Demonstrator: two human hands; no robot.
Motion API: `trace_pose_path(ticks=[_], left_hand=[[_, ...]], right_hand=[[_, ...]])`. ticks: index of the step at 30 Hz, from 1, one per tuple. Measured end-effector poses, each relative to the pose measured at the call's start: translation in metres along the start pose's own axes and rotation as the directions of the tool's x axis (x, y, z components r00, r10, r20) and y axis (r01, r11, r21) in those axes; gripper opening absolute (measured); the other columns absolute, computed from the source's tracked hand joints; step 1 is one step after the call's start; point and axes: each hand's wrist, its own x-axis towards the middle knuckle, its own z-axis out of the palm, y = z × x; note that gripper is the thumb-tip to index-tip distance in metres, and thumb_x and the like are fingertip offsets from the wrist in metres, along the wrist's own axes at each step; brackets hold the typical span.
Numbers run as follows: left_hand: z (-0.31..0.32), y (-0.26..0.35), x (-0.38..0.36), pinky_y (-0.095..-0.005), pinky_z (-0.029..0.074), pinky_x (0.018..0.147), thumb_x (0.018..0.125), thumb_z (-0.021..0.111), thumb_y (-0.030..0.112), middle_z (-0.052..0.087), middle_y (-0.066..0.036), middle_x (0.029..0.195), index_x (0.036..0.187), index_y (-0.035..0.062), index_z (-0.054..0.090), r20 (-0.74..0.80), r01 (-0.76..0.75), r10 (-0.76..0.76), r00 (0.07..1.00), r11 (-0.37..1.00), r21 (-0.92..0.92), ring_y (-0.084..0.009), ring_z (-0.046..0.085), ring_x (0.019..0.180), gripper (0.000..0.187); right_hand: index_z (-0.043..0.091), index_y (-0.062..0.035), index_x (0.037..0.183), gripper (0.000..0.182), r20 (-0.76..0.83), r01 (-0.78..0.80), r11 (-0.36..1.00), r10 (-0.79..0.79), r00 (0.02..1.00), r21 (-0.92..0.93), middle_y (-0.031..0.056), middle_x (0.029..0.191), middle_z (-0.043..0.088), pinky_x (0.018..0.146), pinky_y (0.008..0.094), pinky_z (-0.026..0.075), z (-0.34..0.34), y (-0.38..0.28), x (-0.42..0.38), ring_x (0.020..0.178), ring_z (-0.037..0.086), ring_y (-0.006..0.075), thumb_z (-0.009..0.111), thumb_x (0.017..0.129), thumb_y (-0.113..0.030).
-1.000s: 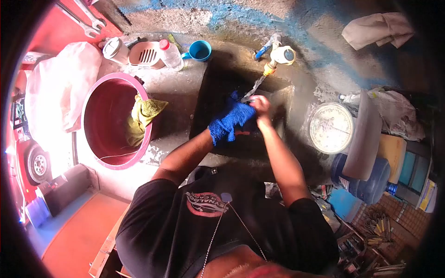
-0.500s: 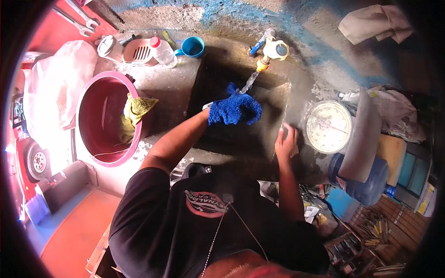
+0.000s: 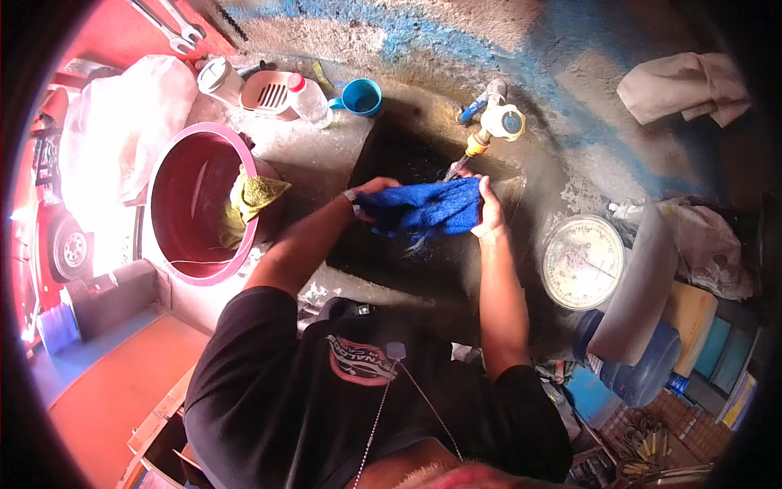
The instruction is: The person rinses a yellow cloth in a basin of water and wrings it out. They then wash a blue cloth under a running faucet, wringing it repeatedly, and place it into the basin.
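Observation:
A blue cloth (image 3: 432,208) is stretched between my two hands over the dark sink (image 3: 383,261), under the running faucet (image 3: 491,130). My left hand (image 3: 376,196) grips the cloth's left end, its fingers partly hidden by the fabric. At the right end, my right hand (image 3: 489,208) holds the cloth with the thumb along its edge. Water runs onto the cloth and drips below it.
A pink basin (image 3: 248,159) with a yellow-green cloth (image 3: 259,196) over its rim stands left of the sink. Behind are a blue mug (image 3: 361,97), a bottle (image 3: 308,102) and a white-lidded cup (image 3: 218,79). A round dial scale (image 3: 582,262) stands at right.
My right hand has moved from the sink's right edge up to the cloth and taken hold of it. The cloth, bunched around my left hand before, is now spread between both hands. The view has shifted slightly.

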Motion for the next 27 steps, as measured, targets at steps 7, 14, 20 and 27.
trace_pose_path(ticks=[7,14,20,27], left_hand=[[0.054,0.013,0.127,-0.0333,0.048,0.078,0.092,0.052,0.047,0.067,-0.003,0.098,0.101,0.0136,0.069,-0.58,-0.415,0.127,0.805,0.819,-0.397,-0.0151,0.062,0.084,0.039],[0.048,0.054,0.132,-0.032,0.045,0.066,0.095,0.045,0.025,0.064,-0.002,0.088,0.095,0.0102,0.067,-0.621,-0.174,0.066,0.781,0.978,-0.114,-0.0107,0.054,0.075,0.027],[0.052,0.108,0.064,-0.0432,0.05,0.082,0.093,0.039,0.054,0.066,-0.01,0.108,0.121,0.0042,0.057,-0.435,-0.054,-0.085,0.896,0.953,-0.298,-0.023,0.065,0.088,0.06],[0.012,0.101,0.006,-0.0353,0.045,0.097,0.086,0.063,0.051,0.063,-0.01,0.118,0.125,0.0007,0.056,-0.107,0.106,-0.09,0.99,0.982,0.157,-0.0207,0.06,0.108,0.063]], right_hand=[[0.06,-0.0031,0.072,0.023,0.333,0.119,-0.37,-0.595,0.732,-0.921,0.006,0.067,0.062,0.058,0.0371,0.046,0.037,0.035,0.048,0.063,0.06,0.0141,0.069,0.084,-0.021],[0.057,-0.004,0.068,0.034,0.19,0.063,-0.208,-0.675,0.712,-0.976,0.0119,0.062,0.058,0.057,0.0411,0.043,0.02,0.033,0.065,0.062,0.059,0.0264,0.068,0.083,-0.032],[0.047,-0.0027,0.124,0.058,0.071,0.093,0.037,-0.397,0.915,-0.995,0.0139,0.102,0.062,0.087,0.0403,0.046,-0.008,-0.005,0.036,0.096,0.061,0.0282,0.067,0.085,-0.041],[0.064,-0.0051,0.108,0.035,-0.32,-0.009,0.878,-0.164,0.933,-0.478,0.0035,0.102,0.066,0.088,0.0304,0.046,0.004,-0.049,0.014,0.095,0.06,0.0137,0.062,0.091,-0.036]])
